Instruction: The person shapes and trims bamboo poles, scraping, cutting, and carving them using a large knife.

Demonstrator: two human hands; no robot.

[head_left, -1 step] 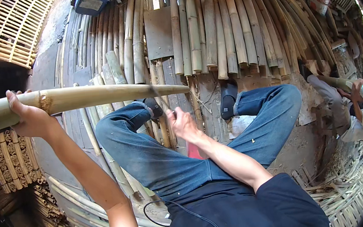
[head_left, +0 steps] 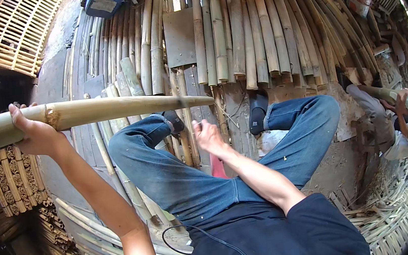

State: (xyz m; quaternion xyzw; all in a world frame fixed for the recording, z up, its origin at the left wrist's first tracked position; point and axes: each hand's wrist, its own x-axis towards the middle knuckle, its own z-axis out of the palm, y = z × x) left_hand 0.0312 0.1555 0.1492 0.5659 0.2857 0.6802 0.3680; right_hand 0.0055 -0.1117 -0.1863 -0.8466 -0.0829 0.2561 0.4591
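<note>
My left hand (head_left: 36,128) is wrapped around the thick cut end of a bamboo pole (head_left: 115,108). The pole lies level across the left half of the head view, with a rough brown node near my hand. Its far tip is above my lap, between my feet. My right hand (head_left: 209,138) is closed just below the tip half, on what looks like a knife (head_left: 179,103). Only its dark blade shows, smeared by motion, against the pole's near face. The handle is hidden in my fingers.
Long bamboo poles (head_left: 253,29) lie side by side ahead. A flat grey board (head_left: 179,38) rests among them. Bundled bamboo sticks (head_left: 16,178) are stacked at the left. At the right, another person's hand (head_left: 403,99) is on a bamboo piece. A blue container (head_left: 102,2) stands far left.
My right hand has shifted slightly right, and the blade has moved a little along the pole toward its tip. The pole and my left hand have shifted slightly right.
</note>
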